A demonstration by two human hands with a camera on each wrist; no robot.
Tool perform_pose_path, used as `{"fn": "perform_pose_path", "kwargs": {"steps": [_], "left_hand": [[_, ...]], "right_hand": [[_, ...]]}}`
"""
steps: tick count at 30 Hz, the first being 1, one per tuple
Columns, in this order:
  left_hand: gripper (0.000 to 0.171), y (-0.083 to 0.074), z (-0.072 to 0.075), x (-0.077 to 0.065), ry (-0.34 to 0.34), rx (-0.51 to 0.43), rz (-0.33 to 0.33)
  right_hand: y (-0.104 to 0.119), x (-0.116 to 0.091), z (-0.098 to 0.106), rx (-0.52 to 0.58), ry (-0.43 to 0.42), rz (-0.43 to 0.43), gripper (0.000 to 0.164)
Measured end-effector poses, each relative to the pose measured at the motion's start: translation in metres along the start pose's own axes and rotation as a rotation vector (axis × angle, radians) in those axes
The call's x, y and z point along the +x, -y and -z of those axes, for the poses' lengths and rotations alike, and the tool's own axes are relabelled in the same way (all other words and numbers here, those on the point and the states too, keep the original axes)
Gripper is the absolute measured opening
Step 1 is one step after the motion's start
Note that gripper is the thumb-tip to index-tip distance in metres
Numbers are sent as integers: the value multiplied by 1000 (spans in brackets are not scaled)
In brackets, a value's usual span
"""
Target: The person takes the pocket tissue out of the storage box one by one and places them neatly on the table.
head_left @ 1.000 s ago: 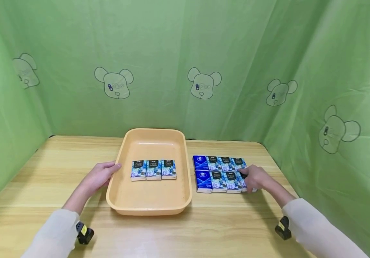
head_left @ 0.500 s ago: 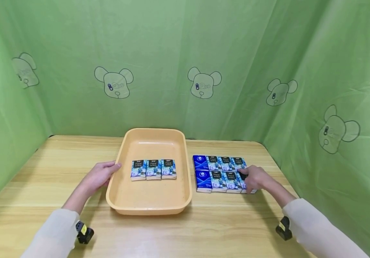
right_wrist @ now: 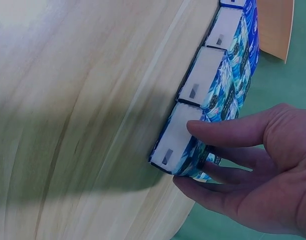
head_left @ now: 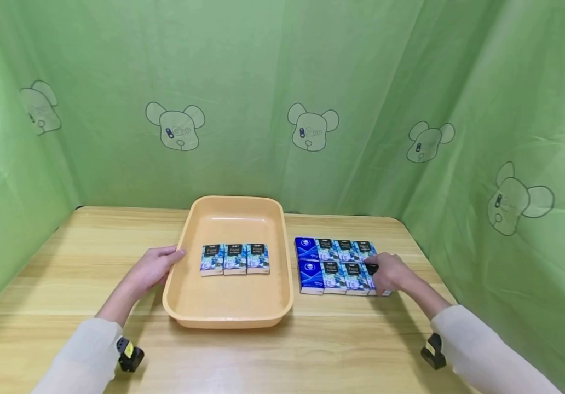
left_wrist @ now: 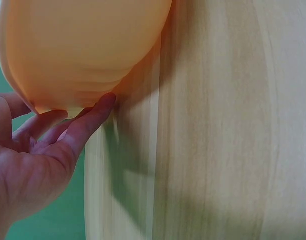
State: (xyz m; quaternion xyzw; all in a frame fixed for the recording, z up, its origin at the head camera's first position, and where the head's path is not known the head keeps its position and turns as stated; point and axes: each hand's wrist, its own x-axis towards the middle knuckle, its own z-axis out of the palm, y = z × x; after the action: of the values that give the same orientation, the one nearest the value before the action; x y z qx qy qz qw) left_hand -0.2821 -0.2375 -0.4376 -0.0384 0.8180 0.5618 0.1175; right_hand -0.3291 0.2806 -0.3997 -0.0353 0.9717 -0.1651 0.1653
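Observation:
My left hand [head_left: 151, 268] grips the left rim of a peach plastic tray [head_left: 228, 318], with the fingers against the outer wall in the left wrist view. Three tissue packs [head_left: 235, 259] with floral blue covers lie side by side in the tray. To the right, several packs stand in two touching rows on the table. My right hand [head_left: 392, 272] holds the near-row pack at the right end [right_wrist: 173, 132]. Its thumb is on the white end face and the other fingers are along the side and top. The hand hides part of this pack in the head view.
Two plain blue packs [head_left: 311, 276] form the left end of the rows, just right of the tray. A wooden table [head_left: 213, 361] carries everything. Green curtains [head_left: 243, 153] with bear faces enclose its back and sides.
Both hands keep their places on the tray and the end pack. The tray and packs have not visibly moved.

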Motion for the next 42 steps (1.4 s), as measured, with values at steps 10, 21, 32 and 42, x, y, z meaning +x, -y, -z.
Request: {"fn": "perform_pose_path", "kwargs": {"steps": [10,21,32,42], "left_hand": [[64,-2,0,-1,-1,8,-2],[63,-1,-1,0,10,-29,-4],[64,0,0,0,8,-22,3],[64,-1,0,-1,14,-36,-3]], "right_hand": [[1,0,0,1,-6,1,85],[1,0,-3,-11,-20,3,85],[3,0,-2,9,-3,8,85],[5,2,3,-21,29,2,80]]}}
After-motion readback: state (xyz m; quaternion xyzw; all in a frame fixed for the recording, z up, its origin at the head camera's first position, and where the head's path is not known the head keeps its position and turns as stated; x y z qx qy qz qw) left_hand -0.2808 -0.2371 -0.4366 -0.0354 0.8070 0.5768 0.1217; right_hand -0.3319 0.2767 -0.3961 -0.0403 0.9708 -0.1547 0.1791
